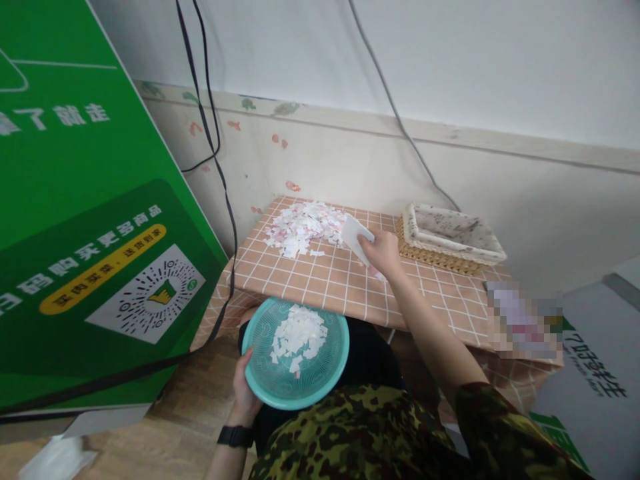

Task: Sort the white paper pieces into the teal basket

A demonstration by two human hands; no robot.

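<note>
"At the lower left, what could go wrong with the teal strainer [326, 375]?"

"It could tip: the left hand [245, 387] is closed on its rim at one side only, so a slackened grip might spill the white scraps [300, 333] inside. The strainer lies just right of that grip, over the lap."

"And the heap of paper scraps [303, 227], farther right?"

"Loose and light, so a brisk sweep or a draught could scatter it off the tabletop [310, 277]. It lies left of the right hand [383, 252], whose grip holds a flat white piece [353, 233], thumb on top."

"Does that piece touch the heap?"

"I cannot tell; its end, jutting leftward from the grip, meets the heap's right side in view. Just right of the hand stands the lined basket [440, 259], which a careless backswing could knock."
</note>
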